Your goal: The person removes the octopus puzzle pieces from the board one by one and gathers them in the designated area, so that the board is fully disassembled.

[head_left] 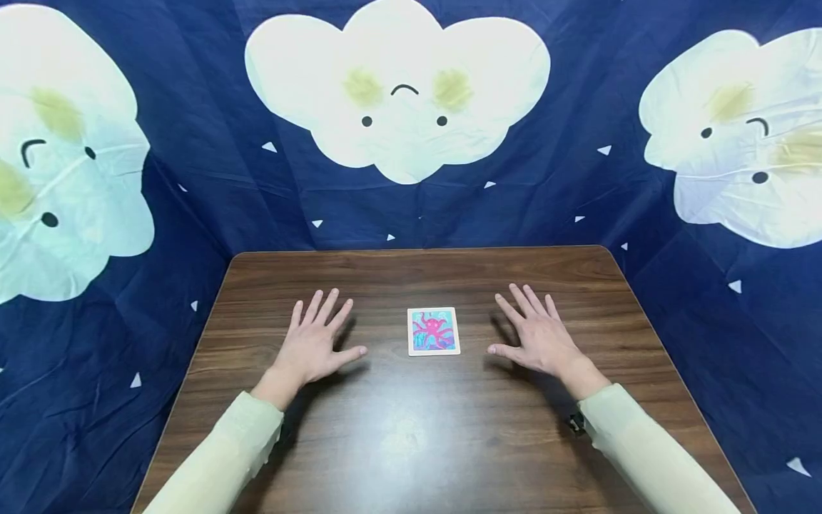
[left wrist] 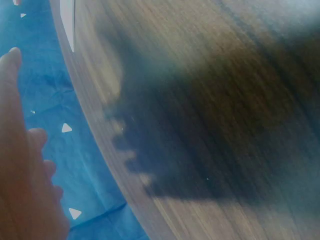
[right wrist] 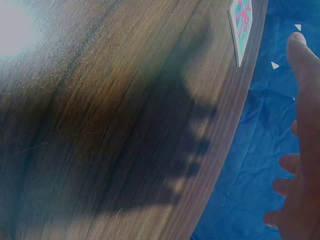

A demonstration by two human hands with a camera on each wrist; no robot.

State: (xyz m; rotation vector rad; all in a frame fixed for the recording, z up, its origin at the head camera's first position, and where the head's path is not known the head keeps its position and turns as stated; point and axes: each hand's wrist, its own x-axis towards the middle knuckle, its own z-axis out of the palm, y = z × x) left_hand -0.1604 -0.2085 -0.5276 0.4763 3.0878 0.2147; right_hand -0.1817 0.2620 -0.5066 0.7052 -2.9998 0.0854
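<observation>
A square card (head_left: 433,331) with a pink octopus on a blue ground and a white border lies flat near the middle of the table. To its left, my left hand (head_left: 312,350) hovers palm down with fingers spread, apart from the card. My right hand (head_left: 541,338) is held the same way on the other side, also touching nothing. Both hands cast shadows on the wood. In the right wrist view, part of the card (right wrist: 241,27) shows beyond the thumb; the left wrist view catches only a white corner of the card (left wrist: 68,22).
The brown wooden table (head_left: 411,278) has rounded far corners. Dark blue cloth (head_left: 205,178) with white cloud faces and small triangles hangs behind and at both sides. Light glares off the table's near middle. A dark object (head_left: 576,422) sits at the right cuff.
</observation>
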